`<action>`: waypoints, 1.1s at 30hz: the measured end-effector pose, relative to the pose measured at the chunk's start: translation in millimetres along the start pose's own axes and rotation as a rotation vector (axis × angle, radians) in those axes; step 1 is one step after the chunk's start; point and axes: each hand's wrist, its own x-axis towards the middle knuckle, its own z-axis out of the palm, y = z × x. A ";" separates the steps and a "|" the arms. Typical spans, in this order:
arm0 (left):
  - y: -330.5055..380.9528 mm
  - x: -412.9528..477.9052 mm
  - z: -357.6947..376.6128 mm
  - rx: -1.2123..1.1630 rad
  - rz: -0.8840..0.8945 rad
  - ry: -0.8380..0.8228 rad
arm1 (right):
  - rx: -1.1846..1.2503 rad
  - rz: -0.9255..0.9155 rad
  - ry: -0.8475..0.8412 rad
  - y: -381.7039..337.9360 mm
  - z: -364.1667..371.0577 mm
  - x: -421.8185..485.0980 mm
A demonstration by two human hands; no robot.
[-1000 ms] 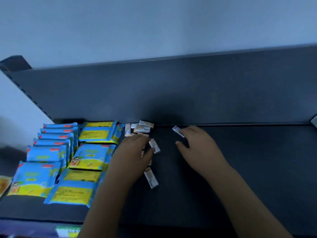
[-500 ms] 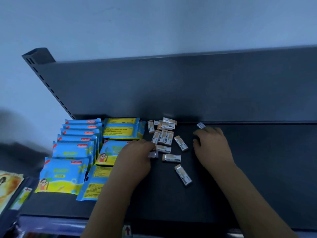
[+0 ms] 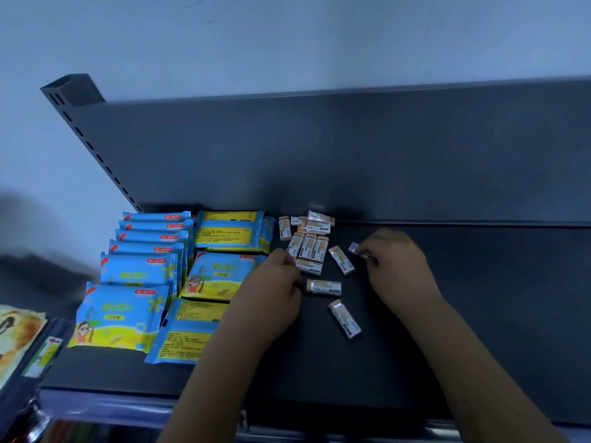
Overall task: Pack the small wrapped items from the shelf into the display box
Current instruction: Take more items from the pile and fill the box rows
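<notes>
Several small wrapped items (image 3: 307, 247), white and tan bars, lie loose on the dark shelf (image 3: 486, 302) near its back panel. Three more lie apart in front: one (image 3: 341, 264) tilted, one (image 3: 323, 286) flat, one (image 3: 345, 318) nearest me. My right hand (image 3: 399, 270) pinches a small wrapped item (image 3: 354, 247) between fingertips, just right of the pile. My left hand (image 3: 271, 289) rests curled at the pile's left, its fingertips next to the flat bar. What lies inside its fingers is hidden. No display box is in view.
Blue and yellow wipe packs (image 3: 128, 311) fill the shelf's left part in overlapping rows, touching my left wrist. The upright back panel (image 3: 319, 155) rises behind the pile. A price rail (image 3: 105, 407) runs along the front edge. An orange-printed pack (image 3: 16, 330) sits at far left.
The view has shifted left, so everything sits further right. My left hand pulled back from the pile, uncovering more bars. My right hand has kept its pinched item while staying right of the pile.
</notes>
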 end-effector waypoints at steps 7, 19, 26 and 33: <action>-6.6 -0.4 -13.2 0.026 -0.003 -0.172 | 0.060 0.065 -0.067 3.2 0.9 -2.9; -6.4 -3.4 -4.5 0.148 -0.021 -0.027 | 0.070 0.089 -0.079 -6.2 -1.4 -15.5; -16.4 -3.8 0.3 0.083 0.055 0.022 | 0.000 0.106 -0.071 -4.4 -4.3 -20.5; -18.5 -1.0 -4.0 0.069 0.065 -0.099 | 0.058 0.082 -0.055 -4.1 -7.0 -23.6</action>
